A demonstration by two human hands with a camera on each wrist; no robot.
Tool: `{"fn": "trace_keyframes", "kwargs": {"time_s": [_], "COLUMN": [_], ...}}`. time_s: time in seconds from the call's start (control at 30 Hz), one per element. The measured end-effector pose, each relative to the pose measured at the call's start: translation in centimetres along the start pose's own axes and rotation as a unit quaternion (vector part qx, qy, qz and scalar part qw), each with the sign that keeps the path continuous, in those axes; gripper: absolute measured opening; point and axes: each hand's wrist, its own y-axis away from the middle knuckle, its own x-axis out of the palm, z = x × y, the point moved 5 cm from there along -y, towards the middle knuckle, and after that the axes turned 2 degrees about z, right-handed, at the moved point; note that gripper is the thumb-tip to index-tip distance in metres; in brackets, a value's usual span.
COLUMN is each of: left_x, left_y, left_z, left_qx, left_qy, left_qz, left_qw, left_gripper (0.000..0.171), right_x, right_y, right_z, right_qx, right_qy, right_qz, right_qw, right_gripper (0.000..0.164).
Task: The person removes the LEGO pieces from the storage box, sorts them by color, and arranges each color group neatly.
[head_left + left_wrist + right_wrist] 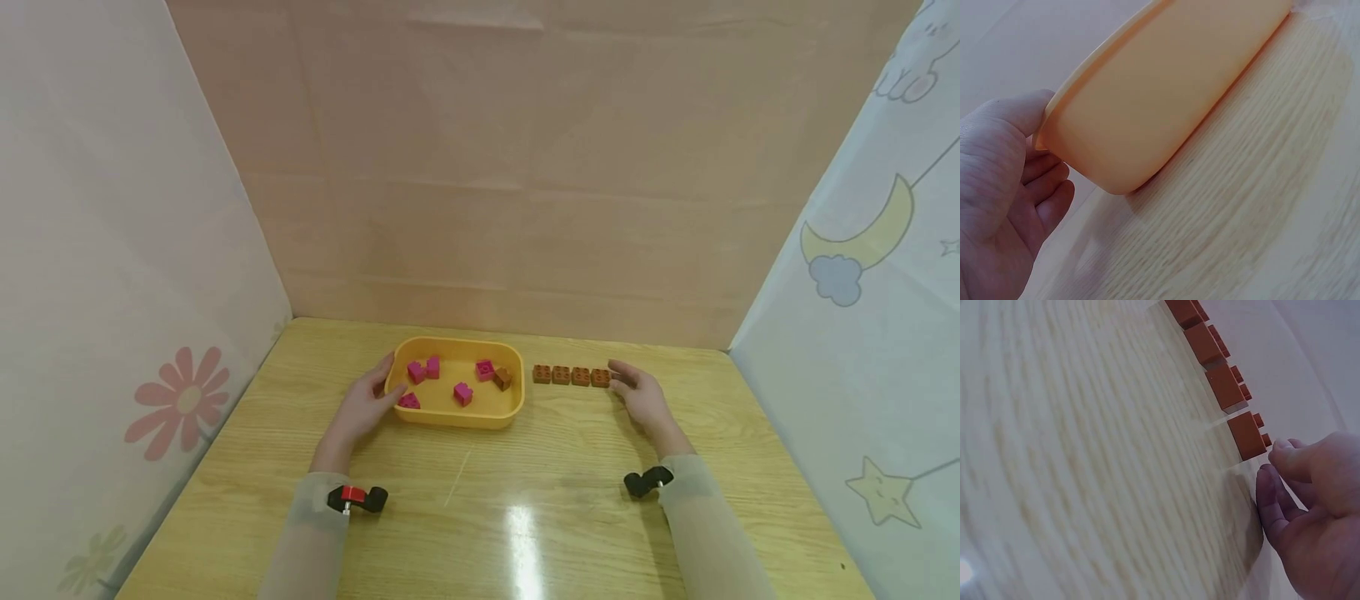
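Observation:
My left hand [365, 403] grips the left end of a yellow plastic tray [457, 421], its thumb over the rim and the other fingers outside the wall. Several pink toy bricks [462, 393] and one brown brick [502, 379] lie scattered in the tray. To the right of it, several brown toy bricks stand studs up in a straight row with narrow gaps. My right hand [643, 397] is at the right end of that row, thumb and fingers loosely bent close to the last brown brick [1247, 437], holding nothing.
The wooden table [450, 508] carries the tray and the row near its back edge. A plain beige sheet [495, 183] hangs behind, and patterned white sheets [135, 208] close in both sides. Each wrist wears a small black camera mount [648, 482].

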Motion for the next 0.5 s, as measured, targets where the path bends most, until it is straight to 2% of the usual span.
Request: {"fn": "trace_keyframes", "kwargs": {"time_s": [0.23,0.5], "left_x": [-0.1,0.0], "left_y": [0.0,0.1], "left_z": [-0.2,0.1], "left_qx": [0.004,0.002], "left_qy": [-0.007,-0.003], "left_qz": [0.002,0.001], "left_qw": [1.0000,1.0000], "left_gripper": [0.074,0.074], "right_x": [-0.3,0.2], "right_y": [0.7,1.2], "right_z": [0.6,2.3], "right_qx": [0.003,-0.029], "right_qy": [-0.008,-0.004], "right_qz": [-0.016,-0.015], "right_qw": [1.000,0.999], "right_gripper": [0.049,0.048]}}
